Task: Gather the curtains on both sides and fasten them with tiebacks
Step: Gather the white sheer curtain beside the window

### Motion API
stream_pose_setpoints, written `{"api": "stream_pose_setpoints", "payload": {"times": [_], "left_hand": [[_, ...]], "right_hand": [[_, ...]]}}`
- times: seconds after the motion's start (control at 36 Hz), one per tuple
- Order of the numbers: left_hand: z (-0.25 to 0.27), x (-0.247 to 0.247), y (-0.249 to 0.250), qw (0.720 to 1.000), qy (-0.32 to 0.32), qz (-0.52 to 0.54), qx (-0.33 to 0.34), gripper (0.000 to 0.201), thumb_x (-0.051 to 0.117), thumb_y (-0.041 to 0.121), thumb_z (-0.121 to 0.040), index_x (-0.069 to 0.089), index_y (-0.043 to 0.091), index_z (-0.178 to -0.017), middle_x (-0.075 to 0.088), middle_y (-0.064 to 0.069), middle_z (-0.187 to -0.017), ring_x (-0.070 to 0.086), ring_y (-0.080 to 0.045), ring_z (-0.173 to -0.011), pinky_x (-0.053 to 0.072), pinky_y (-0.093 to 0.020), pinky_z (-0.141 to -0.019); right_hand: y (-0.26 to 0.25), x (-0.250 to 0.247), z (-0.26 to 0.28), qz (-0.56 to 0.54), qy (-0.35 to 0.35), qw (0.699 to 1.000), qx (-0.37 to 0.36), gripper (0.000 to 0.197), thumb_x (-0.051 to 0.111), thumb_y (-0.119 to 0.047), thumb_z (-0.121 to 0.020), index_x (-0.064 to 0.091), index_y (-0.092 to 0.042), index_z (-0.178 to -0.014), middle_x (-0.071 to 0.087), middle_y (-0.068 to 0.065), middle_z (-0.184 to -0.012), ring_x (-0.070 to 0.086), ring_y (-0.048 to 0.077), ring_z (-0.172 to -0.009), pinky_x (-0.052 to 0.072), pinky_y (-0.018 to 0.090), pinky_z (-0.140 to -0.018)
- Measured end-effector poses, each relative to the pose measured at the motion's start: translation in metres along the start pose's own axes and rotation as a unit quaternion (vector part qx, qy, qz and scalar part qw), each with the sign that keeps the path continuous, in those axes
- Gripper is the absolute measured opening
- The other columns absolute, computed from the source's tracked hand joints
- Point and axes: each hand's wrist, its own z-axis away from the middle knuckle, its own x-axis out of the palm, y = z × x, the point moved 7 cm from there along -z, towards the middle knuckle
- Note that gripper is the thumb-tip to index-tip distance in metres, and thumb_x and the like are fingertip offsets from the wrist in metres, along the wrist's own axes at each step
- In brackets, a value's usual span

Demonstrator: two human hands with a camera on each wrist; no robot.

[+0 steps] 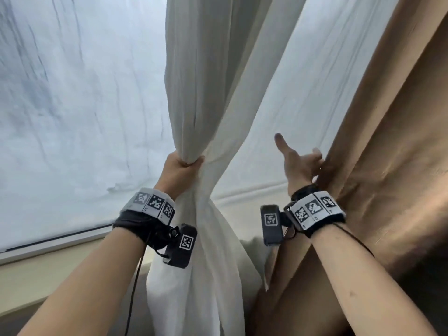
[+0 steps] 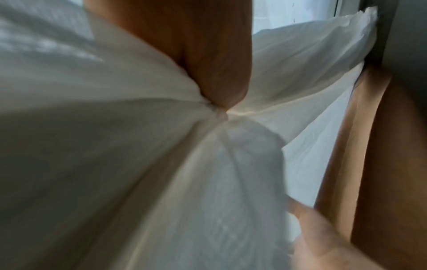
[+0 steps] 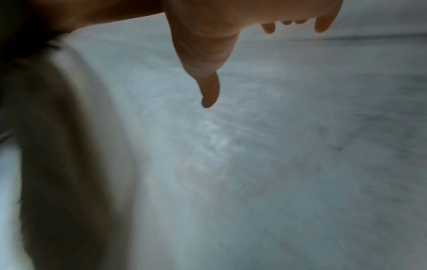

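1. The left hand is closed round the gathered white sheer curtain, fingers and thumb pinching the cloth into one tight bunch; in the head view it sits at about 8 o'clock from the picture's centre.
2. The left wrist view shows that same grip close up: a thumb or finger presses into the white folds where they draw together, though the picture is blurred.
3. The right hand is spread, thumb pointing up to about 11 o'clock and fingers reaching to 3 o'clock against the edge of the tan heavy curtain; it grips nothing that can be seen.
4. In the right wrist view the thumb hangs free over pale cloth and four fingertips show beyond it, not curled round anything.
5. Two curtains can be counted: one white sheer one, bunched at centre and falling to 6 o'clock, and one tan one at 3 o'clock, just beside the right hand.
6. Two hands and two black wrist straps with white coded tags are in view, each strap carrying one small black camera block.
7. A pale window ledge runs at 8 o'clock below the sheer cloth.
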Motion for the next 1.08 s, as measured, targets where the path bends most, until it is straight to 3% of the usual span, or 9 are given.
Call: {"api": "stream_pose_setpoints", "payload": {"times": [0.17,0.28,0.39,0.5,0.61,0.72,0.78,0.92,1.08], "left_hand": [[-0.01,-0.042,-0.003,0.998,0.057,-0.028,0.028,0.012,0.051,0.01,-0.096,0.058,0.005,-0.103,0.059,0.004,-0.079,0.052,-0.007,-0.064,0.04,-0.009,-0.049],[-0.008,-0.042,-0.003,0.997,0.057,-0.04,0.028,0.007,0.052,0.012,-0.096,0.055,0.011,-0.09,0.053,0.005,-0.069,0.048,-0.008,-0.06,0.038,-0.013,-0.049],[-0.001,-0.021,-0.001,0.999,0.044,0.001,0.02,0.014,0.06,0.016,-0.093,0.064,0.007,-0.104,0.067,0.001,-0.088,0.063,-0.017,-0.084,0.052,-0.025,-0.072],[0.015,0.014,0.015,0.998,-0.026,0.023,0.049,0.013,0.06,0.021,-0.091,0.07,0.021,-0.101,0.072,0.003,-0.094,0.062,-0.005,-0.09,0.046,-0.005,-0.064],[0.027,0.032,0.019,0.986,-0.152,-0.018,0.066,0.028,0.066,0.002,-0.086,0.055,0.021,-0.103,0.061,0.009,-0.091,0.064,0.002,-0.085,0.049,-0.012,-0.067],[0.019,0.018,0.003,0.966,-0.227,0.061,-0.104,0.112,0.083,0.006,-0.054,0.019,0.017,-0.144,0.054,-0.006,-0.126,0.055,-0.022,-0.121,0.045,-0.038,-0.103],[0.012,0.01,0.021,0.955,-0.231,0.154,-0.103,0.125,0.084,0.016,-0.049,0.012,0.023,-0.15,0.047,-0.011,-0.142,0.048,-0.027,-0.13,0.034,-0.048,-0.111],[0.006,0.026,0.074,0.968,-0.251,0.02,0.002,0.07,0.086,0.028,-0.05,0.063,0.005,-0.112,0.069,-0.01,-0.097,0.068,-0.021,-0.097,0.054,-0.033,-0.083],[-0.001,0.027,0.063,0.984,-0.178,0.015,-0.016,0.039,0.086,0.015,-0.061,0.072,0.0,-0.094,0.067,-0.01,-0.083,0.064,-0.021,-0.081,0.051,-0.035,-0.074]], "right_hand": [[0.01,0.023,-0.014,-0.118,-0.091,0.987,0.054,0.14,0.074,-0.074,-0.058,-0.018,-0.025,-0.152,-0.011,-0.001,-0.162,-0.001,0.02,-0.15,0.003,0.046,-0.12],[-0.01,0.076,0.027,-0.129,-0.341,0.931,0.016,0.141,0.069,-0.088,-0.036,0.023,-0.024,-0.152,0.035,-0.002,-0.155,0.032,0.016,-0.143,0.019,0.045,-0.12],[-0.038,0.108,0.103,-0.131,-0.517,0.844,-0.057,0.107,0.079,-0.074,-0.044,0.056,-0.012,-0.128,0.066,0.005,-0.124,0.061,0.02,-0.116,0.046,0.042,-0.105],[-0.059,0.115,0.131,-0.005,-0.386,0.904,-0.185,0.056,0.09,-0.04,-0.056,0.067,-0.013,-0.099,0.074,0.003,-0.098,0.069,0.019,-0.095,0.056,0.037,-0.09],[-0.049,0.11,0.114,0.006,-0.302,0.941,-0.15,0.032,0.078,-0.024,-0.075,0.067,-0.006,-0.099,0.072,0.006,-0.095,0.068,0.021,-0.091,0.057,0.035,-0.084],[-0.047,0.102,0.11,0.032,-0.293,0.938,-0.183,0.013,0.063,-0.018,-0.082,0.065,-0.01,-0.092,0.07,0.003,-0.088,0.067,0.022,-0.09,0.058,0.038,-0.082],[-0.044,0.105,0.113,0.041,-0.297,0.932,-0.204,0.025,0.061,-0.027,-0.08,0.068,-0.011,-0.098,0.071,0.004,-0.091,0.068,0.025,-0.092,0.058,0.041,-0.081],[-0.046,0.11,0.133,0.067,-0.297,0.915,-0.265,0.02,0.06,-0.02,-0.087,0.068,-0.009,-0.102,0.071,0.011,-0.099,0.067,0.027,-0.096,0.055,0.045,-0.083],[-0.009,0.095,0.13,0.13,-0.4,0.891,-0.172,0.016,0.076,-0.037,-0.08,0.066,-0.025,-0.077,0.068,-0.007,-0.081,0.064,0.015,-0.083,0.05,0.029,-0.078]]}}
